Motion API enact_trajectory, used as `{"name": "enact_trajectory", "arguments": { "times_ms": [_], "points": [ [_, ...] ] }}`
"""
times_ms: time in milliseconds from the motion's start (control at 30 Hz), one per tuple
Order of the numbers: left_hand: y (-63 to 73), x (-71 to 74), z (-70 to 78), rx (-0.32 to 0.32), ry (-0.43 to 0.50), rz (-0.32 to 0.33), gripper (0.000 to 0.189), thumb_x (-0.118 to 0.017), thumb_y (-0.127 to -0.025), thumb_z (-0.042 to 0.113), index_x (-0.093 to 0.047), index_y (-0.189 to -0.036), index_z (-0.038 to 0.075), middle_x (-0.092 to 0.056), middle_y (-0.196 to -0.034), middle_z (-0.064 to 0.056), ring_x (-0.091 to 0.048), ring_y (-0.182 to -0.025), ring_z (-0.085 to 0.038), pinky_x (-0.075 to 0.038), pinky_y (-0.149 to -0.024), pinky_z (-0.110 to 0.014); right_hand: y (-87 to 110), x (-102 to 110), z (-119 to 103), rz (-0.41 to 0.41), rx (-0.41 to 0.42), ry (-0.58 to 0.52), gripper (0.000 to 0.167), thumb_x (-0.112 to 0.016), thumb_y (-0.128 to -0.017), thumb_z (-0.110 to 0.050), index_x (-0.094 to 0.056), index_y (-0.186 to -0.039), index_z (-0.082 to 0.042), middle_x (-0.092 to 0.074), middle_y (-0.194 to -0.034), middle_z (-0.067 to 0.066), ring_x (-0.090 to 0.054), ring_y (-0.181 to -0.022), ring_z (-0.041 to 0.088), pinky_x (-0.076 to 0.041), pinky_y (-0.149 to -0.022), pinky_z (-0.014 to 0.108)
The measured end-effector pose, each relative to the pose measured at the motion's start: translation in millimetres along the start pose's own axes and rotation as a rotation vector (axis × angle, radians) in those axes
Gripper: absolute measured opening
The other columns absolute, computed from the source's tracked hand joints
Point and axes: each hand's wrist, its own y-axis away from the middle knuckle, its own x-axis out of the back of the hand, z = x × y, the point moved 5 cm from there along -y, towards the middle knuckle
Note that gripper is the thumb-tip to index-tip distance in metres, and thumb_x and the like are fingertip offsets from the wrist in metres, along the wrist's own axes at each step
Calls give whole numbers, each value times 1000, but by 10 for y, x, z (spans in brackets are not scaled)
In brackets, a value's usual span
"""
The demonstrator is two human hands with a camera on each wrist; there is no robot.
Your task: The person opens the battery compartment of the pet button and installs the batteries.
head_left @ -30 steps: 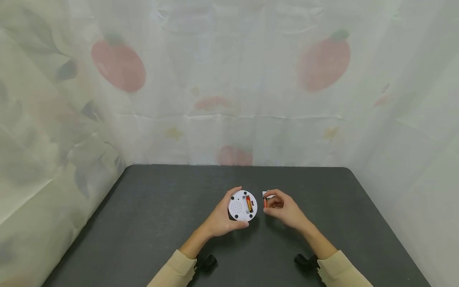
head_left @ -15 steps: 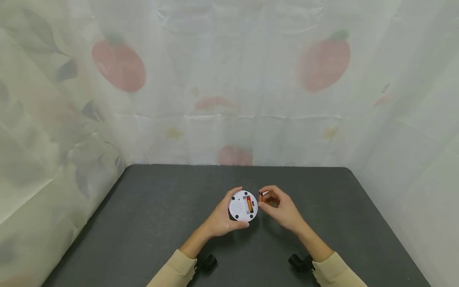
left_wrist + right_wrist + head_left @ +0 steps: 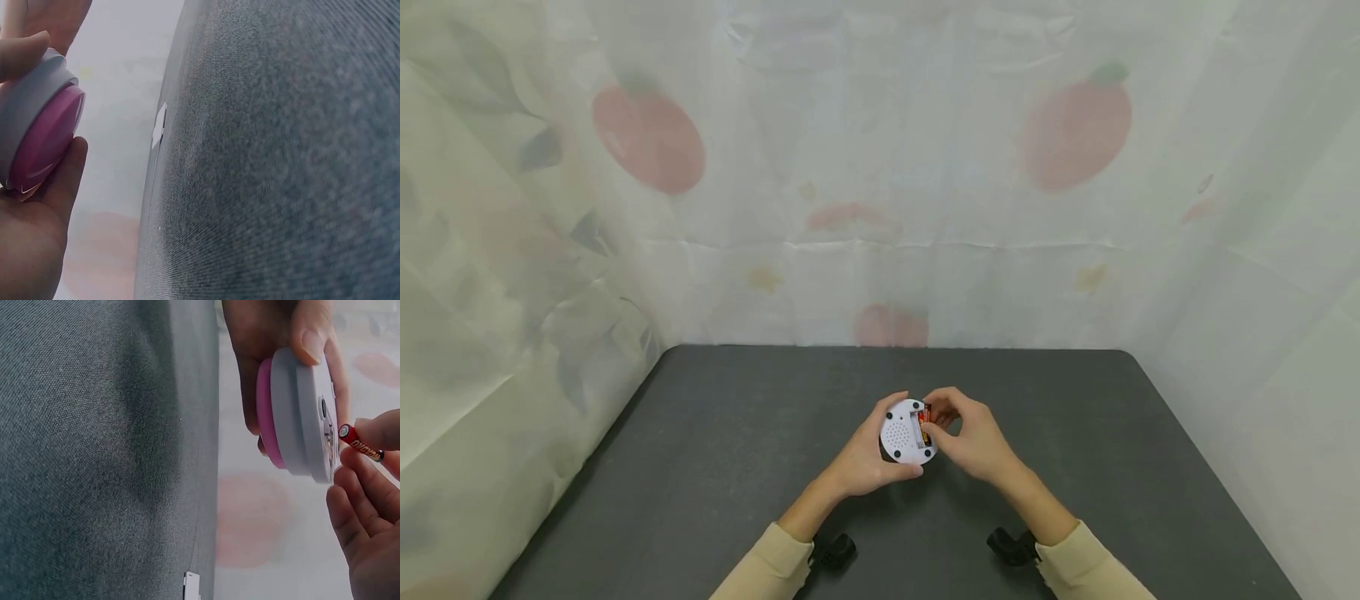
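A round white device [image 3: 898, 433] with speaker holes and small dark feet faces up in my left hand [image 3: 867, 460]. That hand grips its rim between thumb and fingers. On its other side is a pink dome [image 3: 53, 140], seen in the left wrist view. My right hand [image 3: 976, 440] pinches a small red and black battery [image 3: 361, 444] between thumb and fingers, at the device's uncovered battery compartment. In the right wrist view the battery's metal end points at the compartment. Another battery lies in the compartment, partly covered by my right fingers in the head view.
A small flat white piece [image 3: 191, 586] lies on the dark grey table [image 3: 737, 433], beyond the hands; my right hand hides it in the head view. Printed white curtains [image 3: 880, 167] hang behind and beside the table. A black wrist mount [image 3: 1011, 547] sits under each forearm.
My right hand has moved left with the battery, from beside the device to its battery compartment. My left hand and the device have barely moved.
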Motion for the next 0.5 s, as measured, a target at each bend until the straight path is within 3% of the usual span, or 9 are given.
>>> {"name": "enact_trajectory", "arguments": {
  "times_ms": [200, 367, 500],
  "points": [
    [0, -33, -5, -15, 11, -11, 102, -87, -83, 27, -20, -159, 33, -49, -136, -4, -59, -104, -18, -52, -83, -33, 16, -82, -61, -7, 66, 142, 36, -80, -87, -5, -65, -119, -9, -61, -94, -5, -56, -85, 14, -50, -74, 33],
    [-10, -34, -14, 1, 16, -6, 102, -88, -81, 26, -22, -158, 36, -49, -137, -1, -59, -104, -17, -52, -83, -33, 22, -113, -94, -3, 125, 193, 34, -82, -85, -5, -67, -115, -10, -61, -94, -3, -51, -85, 12, -50, -72, 33],
    [-12, -22, -7, 8, 2, 0, 102, -88, -81, 26, -22, -158, 38, -48, -137, 1, -59, -105, -17, -52, -84, -33, 8, -101, -90, 8, 127, 191, 30, -82, -85, -5, -70, -113, -11, -61, -97, -3, -51, -86, 17, -48, -73, 33]
  ]
}}
